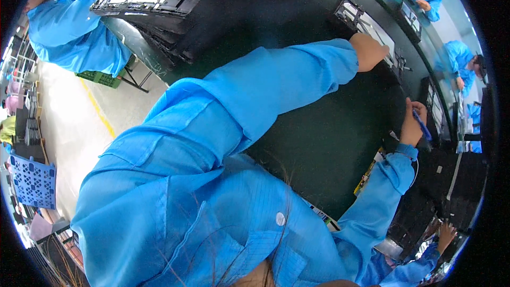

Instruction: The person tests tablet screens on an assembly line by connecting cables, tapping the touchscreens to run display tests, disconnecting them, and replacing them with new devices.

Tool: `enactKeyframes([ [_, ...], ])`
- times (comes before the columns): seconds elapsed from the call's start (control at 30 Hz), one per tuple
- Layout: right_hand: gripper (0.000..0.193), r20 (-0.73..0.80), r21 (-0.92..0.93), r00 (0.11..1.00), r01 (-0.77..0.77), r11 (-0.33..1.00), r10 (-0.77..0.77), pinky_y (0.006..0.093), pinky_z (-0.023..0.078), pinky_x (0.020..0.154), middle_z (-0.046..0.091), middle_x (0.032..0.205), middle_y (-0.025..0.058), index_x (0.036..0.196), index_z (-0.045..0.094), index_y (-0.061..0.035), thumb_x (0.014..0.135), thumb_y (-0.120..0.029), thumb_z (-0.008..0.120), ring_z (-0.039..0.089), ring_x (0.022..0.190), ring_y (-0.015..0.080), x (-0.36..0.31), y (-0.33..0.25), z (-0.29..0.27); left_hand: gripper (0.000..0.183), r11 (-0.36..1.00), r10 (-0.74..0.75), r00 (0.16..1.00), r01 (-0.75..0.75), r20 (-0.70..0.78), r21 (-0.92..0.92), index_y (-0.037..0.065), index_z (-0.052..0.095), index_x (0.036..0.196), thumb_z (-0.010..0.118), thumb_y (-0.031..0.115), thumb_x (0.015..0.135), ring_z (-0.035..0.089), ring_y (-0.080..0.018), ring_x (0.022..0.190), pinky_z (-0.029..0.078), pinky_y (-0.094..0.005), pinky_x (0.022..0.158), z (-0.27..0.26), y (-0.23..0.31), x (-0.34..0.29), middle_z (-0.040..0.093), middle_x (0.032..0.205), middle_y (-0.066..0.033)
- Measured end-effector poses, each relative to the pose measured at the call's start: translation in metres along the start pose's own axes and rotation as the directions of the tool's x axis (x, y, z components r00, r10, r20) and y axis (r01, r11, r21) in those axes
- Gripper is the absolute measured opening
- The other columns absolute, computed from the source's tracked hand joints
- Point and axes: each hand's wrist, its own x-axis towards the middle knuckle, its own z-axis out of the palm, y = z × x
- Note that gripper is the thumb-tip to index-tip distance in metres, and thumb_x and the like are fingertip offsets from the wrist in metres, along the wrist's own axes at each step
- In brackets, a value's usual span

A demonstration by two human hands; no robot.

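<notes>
My left hand (370,52) lies over a flat, black-framed panel with a light inner surface (380,35), its fingers curled together. What those fingers pinch, if anything, is hidden. To the right and nearer, my right hand (414,125) is closed around a slim blue pen-like tool (423,126). The tool slants along the outer side of the hand; its exact kind does not show. Close to that hand, a second black-framed panel (436,107) rests at the bench's far side. Blue sleeves cover both my arms.
Flat black-framed units are stacked (159,0) at the upper left. Beneath my arms spreads a dark green work surface (313,149). A yellow-and-black strip (366,175) lies by my right forearm. Co-workers in blue sit at the left (74,26) and across the line (461,66).
</notes>
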Motion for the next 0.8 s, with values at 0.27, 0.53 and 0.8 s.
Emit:
enactKeyframes([
  [0.27,0.029,0.234,-0.516,0.972,0.107,0.85,0.019,0.0381,0.044,0.074,0.058,0.089,0.0158,0.1,0.055,-0.0048,0.072,-0.009,0.058,0.055,0.084,0.031,-0.004,0.013,0.0,0.039,0.993,0.046,0.955,-0.012,-0.293,0.116,0.005,0.047,0.109,0.049,0.033,0.081,0.048,-0.0326,0.104,0.03,-0.0541,0.092,0.038,-0.017,0.005,0.054,0.102,-0.02],
  [0.53,0.029,0.036,-0.809,0.985,0.127,0.574,-0.167,0.0412,0.044,0.078,0.058,0.095,0.0206,0.096,0.057,0.0018,0.075,-0.017,0.053,0.055,0.089,0.0341,-0.004,-0.005,-0.032,0.04,0.986,0.127,0.955,-0.093,0.266,-0.137,0.006,0.051,0.108,0.048,0.037,0.082,0.045,-0.0295,0.107,0.029,-0.0564,0.092,0.027,-0.01,0.008,0.053,0.107,-0.0146],
  [0.8,0.042,0.101,-0.86,0.973,-0.019,0.51,0.207,0.0438,0.043,0.081,0.056,0.1,0.0221,0.092,0.057,0.0046,0.082,-0.035,0.047,0.052,0.095,0.0365,-0.005,0.013,-0.026,0.044,0.899,0.428,0.862,-0.374,0.271,-0.228,0.002,0.05,0.109,0.049,0.036,0.081,0.047,-0.0276,0.105,0.033,-0.0516,0.091,0.032,0.07,-0.02,0.053,0.105,-0.014],
])
